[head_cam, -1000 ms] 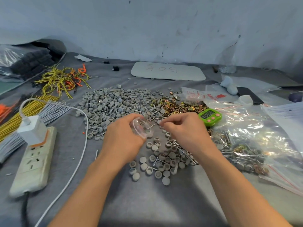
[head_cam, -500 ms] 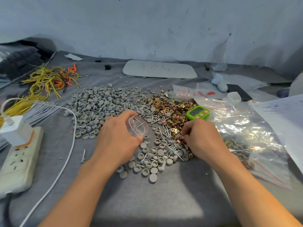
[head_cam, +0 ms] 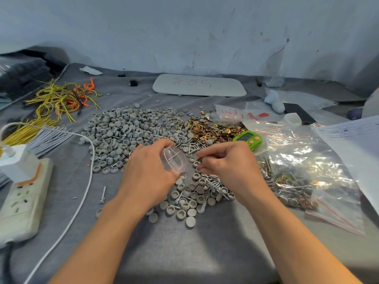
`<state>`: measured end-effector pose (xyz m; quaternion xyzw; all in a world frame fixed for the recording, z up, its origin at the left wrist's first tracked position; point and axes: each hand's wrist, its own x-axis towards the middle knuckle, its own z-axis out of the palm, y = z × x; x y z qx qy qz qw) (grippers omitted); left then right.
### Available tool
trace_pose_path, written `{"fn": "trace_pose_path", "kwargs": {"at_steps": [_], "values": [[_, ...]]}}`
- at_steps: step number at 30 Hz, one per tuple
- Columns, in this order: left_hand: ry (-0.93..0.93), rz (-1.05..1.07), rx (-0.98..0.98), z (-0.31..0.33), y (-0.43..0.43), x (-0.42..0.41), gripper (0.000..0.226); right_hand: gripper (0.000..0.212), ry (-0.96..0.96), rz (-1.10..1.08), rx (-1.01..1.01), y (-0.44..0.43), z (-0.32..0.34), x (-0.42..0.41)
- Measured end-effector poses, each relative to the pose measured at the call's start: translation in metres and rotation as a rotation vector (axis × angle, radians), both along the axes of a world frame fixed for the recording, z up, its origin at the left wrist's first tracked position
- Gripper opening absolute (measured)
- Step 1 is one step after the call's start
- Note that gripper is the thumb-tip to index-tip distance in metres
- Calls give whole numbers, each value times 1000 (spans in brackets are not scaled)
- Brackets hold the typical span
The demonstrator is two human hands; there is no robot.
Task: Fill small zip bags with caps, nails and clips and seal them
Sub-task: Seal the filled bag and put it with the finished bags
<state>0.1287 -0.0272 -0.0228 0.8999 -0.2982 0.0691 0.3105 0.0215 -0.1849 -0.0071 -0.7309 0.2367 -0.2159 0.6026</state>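
Centrally, the left hand point(head_cam: 147, 173) grips a small clear zip bag point(head_cam: 174, 159), its mouth held open toward the right hand point(head_cam: 227, 167), whose thumb and forefinger pinch a thin item point(head_cam: 200, 158), too small to identify, just beside that mouth. Grey caps point(head_cam: 127, 132), nails point(head_cam: 184, 142) and brass clips point(head_cam: 213, 130) lie heaped behind; a large clear bag point(head_cam: 320, 152) at right holds filled packets point(head_cam: 291, 187).

Green timer point(head_cam: 248, 138) mid-rt, power strip point(head_cam: 22, 199) left (charger point(head_cam: 18, 160) plugged), yellow wires point(head_cam: 59, 99)

bare grey cloth point(head_cam: 184, 253) near edge, power strip point(head_cam: 22, 201) left, filled bags point(head_cam: 307, 171) right
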Motion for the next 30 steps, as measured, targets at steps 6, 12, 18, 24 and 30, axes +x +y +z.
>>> {"fn": "trace_pose_path", "kwargs": {"at_steps": [6,12,18,24,30], "values": [[-29,-31,-42,-2,0,-2,58,25,-75,32,69,19,6,11],[13,-69,-67,2,1,-3,59,27,-50,-54,30,33,8,23],[112,-127,-123,7,3,-9,48,19,-9,2,10,46,8,33],[177,-67,-185,9,6,-3,50,16,-51,-14,-107,43,10,36],[172,-60,-174,10,10,0,55,18,36,-225,-460,1,7,22]]}}
